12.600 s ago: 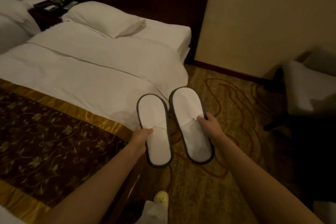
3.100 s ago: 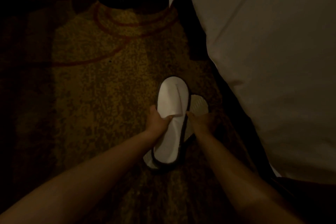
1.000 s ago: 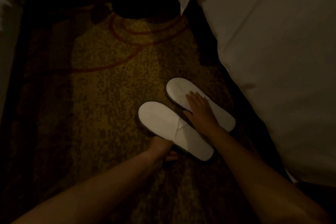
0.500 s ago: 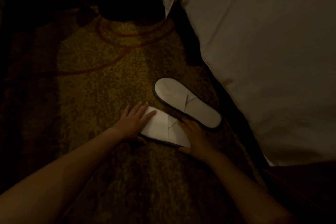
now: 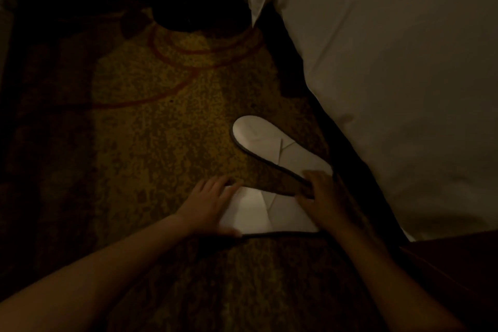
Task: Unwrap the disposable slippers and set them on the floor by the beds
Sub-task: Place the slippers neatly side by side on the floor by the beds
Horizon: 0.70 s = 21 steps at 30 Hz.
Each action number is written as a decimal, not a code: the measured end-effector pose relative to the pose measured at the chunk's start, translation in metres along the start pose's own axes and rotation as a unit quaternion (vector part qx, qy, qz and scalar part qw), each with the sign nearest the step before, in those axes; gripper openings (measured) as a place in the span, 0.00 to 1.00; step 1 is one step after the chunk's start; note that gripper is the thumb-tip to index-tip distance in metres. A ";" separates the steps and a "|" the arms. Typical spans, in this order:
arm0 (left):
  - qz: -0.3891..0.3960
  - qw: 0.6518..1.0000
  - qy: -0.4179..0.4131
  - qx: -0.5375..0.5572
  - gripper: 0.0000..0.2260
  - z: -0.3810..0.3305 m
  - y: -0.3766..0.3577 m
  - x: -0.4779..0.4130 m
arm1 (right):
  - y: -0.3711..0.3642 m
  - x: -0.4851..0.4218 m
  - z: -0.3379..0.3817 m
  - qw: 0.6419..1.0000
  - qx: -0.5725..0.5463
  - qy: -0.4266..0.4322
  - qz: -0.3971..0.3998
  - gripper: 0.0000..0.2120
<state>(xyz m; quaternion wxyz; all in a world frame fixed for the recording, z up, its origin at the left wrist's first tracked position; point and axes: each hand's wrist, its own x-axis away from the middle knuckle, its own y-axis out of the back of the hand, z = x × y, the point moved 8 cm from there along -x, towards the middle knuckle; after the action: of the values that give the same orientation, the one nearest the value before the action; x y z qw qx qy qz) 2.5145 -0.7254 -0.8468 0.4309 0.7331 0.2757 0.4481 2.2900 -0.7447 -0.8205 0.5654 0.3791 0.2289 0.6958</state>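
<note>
Two white slippers lie flat on the floor (image 5: 151,121), which has a brown and yellow carpet. The room is dim. Both slippers are down by the right side of the floor, next to the bed (image 5: 390,75). The bed has a white sheet that hangs over its edge.

The far slipper (image 5: 269,143) lies slanted. Its round end points up and to the left, out toward the middle of the floor. Its other end is close to the edge of the bed. It has a thin dark rim and a fold across its middle.

The near slipper (image 5: 264,210) lies sideways, below the far one. The two are apart on the left and come close together on the right, like the letter V.

The left hand (image 5: 207,207) rests on the left end of the near slipper. Its fingers (image 5: 215,183) are nearly straight and lie on top, and the thumb lies along the slipper's near edge.

The right hand (image 5: 328,202) lies on the right end of the near slipper. Its fingers (image 5: 312,178) also reach the end of the far slipper. It is too dark to tell if these fingers hold a slipper or just press on it.

Red lines (image 5: 188,62) curl over the carpet toward the far end of the floor.
</note>
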 end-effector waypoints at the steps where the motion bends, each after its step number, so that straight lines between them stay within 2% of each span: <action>1: -0.034 0.998 0.026 0.037 0.45 0.005 0.011 -0.007 | 0.012 -0.004 -0.009 0.997 -0.013 -0.052 -0.061 0.28; 3: -0.115 0.980 0.090 0.133 0.38 0.020 0.040 -0.027 | 0.021 -0.010 -0.028 0.982 -0.058 -0.144 -0.111 0.27; 5: -0.160 0.951 0.121 0.237 0.33 0.031 0.066 -0.055 | 0.017 -0.018 -0.043 0.969 -0.103 -0.205 -0.089 0.29; 8: -0.137 0.922 0.138 0.335 0.32 0.036 0.089 -0.097 | 0.012 -0.031 -0.048 0.965 -0.126 -0.218 -0.076 0.29; 11: -0.101 0.922 0.184 0.325 0.33 0.039 0.090 -0.123 | 0.014 -0.045 -0.037 0.969 -0.154 -0.172 -0.092 0.28; 15: -0.125 0.888 0.255 0.362 0.32 0.046 0.076 -0.120 | 0.019 -0.070 -0.013 0.969 -0.206 -0.105 -0.084 0.29; 16: -0.127 0.890 0.269 0.346 0.33 0.048 0.072 -0.115 | 0.019 -0.077 -0.007 0.972 -0.204 -0.090 -0.078 0.29; 19: -0.138 0.904 0.317 0.252 0.31 0.067 0.068 -0.102 | 0.015 -0.097 0.008 0.987 -0.128 -0.069 -0.065 0.29; 21: -0.150 0.888 0.358 0.249 0.30 0.089 0.070 -0.095 | 0.009 -0.110 0.009 0.992 -0.063 -0.098 -0.038 0.29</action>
<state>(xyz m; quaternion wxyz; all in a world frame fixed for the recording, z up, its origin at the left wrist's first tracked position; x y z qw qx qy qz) 2.5528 -0.8681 -0.8450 0.1682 0.5565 0.6201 0.5267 2.2997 -0.8533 -0.8378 0.6341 0.3999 0.1428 0.6462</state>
